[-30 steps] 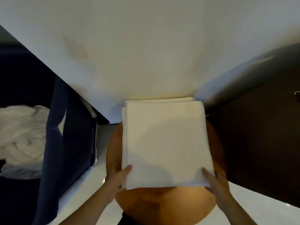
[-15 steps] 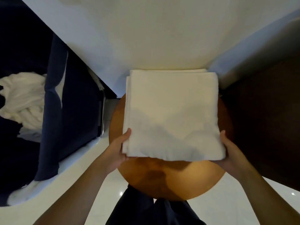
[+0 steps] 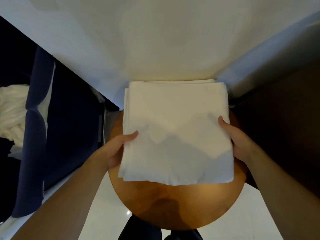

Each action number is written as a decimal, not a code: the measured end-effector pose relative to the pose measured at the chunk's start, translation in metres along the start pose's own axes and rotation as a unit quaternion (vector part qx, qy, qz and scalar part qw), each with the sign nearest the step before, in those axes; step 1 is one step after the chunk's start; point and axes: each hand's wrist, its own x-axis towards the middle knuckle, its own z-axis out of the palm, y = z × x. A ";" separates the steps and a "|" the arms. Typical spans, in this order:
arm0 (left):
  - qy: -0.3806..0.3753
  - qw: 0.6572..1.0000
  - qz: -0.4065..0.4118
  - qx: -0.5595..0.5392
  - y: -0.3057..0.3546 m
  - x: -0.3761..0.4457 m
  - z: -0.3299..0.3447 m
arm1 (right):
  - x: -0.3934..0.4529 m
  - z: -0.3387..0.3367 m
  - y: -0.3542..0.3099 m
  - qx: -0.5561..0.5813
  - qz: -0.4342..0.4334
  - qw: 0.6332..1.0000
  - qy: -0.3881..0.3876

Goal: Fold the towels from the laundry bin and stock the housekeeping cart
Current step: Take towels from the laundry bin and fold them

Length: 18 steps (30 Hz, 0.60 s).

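Note:
A folded white towel (image 3: pixel 174 122) lies square over the round wooden table (image 3: pixel 181 205). My left hand (image 3: pixel 119 149) grips its left edge, thumb on top and fingers underneath. My right hand (image 3: pixel 237 137) grips the right edge the same way. The towel's near edge appears raised off the tabletop. At the far left the dark blue laundry bin (image 3: pixel 36 118) holds crumpled white towels (image 3: pixel 12 111). No housekeeping cart is in view.
A white wall (image 3: pixel 155 40) rises right behind the table. Dark wooden furniture (image 3: pixel 280 118) stands to the right. Glossy white floor (image 3: pixel 103 205) shows between bin and table, with my dark trousers (image 3: pixel 138 229) below the table's edge.
My hands slid from the towel's near corners up along its two sides and now grip it there. The towel has come nearer to me over the table.

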 end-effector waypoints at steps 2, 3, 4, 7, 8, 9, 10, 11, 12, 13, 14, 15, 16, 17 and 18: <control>-0.003 0.999 0.017 0.035 0.001 0.001 0.004 | 0.004 0.004 -0.002 -0.017 -0.008 1.000 0.017; 0.003 0.998 0.039 0.049 0.002 0.000 0.005 | 0.004 0.004 -0.002 -0.028 -0.014 0.999 0.019; 0.010 0.996 0.059 0.059 0.003 -0.001 0.006 | 0.004 0.003 -0.004 -0.036 -0.025 0.999 0.015; -0.002 0.992 0.108 0.061 0.011 -0.009 0.005 | -0.004 0.000 -0.015 -0.064 -0.070 0.995 0.012; -0.012 0.991 0.122 0.057 0.013 -0.013 0.003 | -0.006 0.000 -0.021 -0.068 -0.086 0.994 0.015; -0.019 0.989 0.134 0.058 0.016 -0.017 0.002 | -0.009 0.000 -0.027 -0.069 -0.098 0.993 0.020; -0.024 0.987 0.146 0.063 0.019 -0.019 0.002 | -0.011 0.001 -0.032 -0.065 -0.108 0.992 0.021; -0.024 0.985 0.160 0.066 0.022 -0.021 0.002 | -0.013 0.002 -0.037 -0.063 -0.117 0.991 0.019; -0.019 0.983 0.172 0.067 0.023 -0.021 0.002 | -0.013 0.003 -0.042 -0.063 -0.124 0.990 0.016; -0.008 0.982 0.181 0.061 0.025 -0.020 0.004 | -0.013 0.004 -0.044 -0.061 -0.129 0.990 0.014; 0.007 0.982 0.184 0.051 0.024 -0.017 0.005 | -0.011 0.006 -0.045 -0.055 -0.130 0.990 0.014; 0.028 0.982 0.181 0.044 0.022 -0.011 0.005 | -0.009 0.006 -0.044 -0.050 -0.128 0.990 0.016; 0.049 0.983 0.171 0.042 0.019 -0.006 0.005 | -0.007 0.006 -0.040 -0.050 -0.124 0.991 0.020; 0.066 0.985 0.155 0.041 0.013 0.000 0.003 | -0.003 0.004 -0.033 -0.062 -0.116 0.991 0.027; 0.075 0.986 0.140 0.044 0.005 0.003 0.002 | -0.002 0.001 -0.024 -0.084 -0.104 0.990 0.034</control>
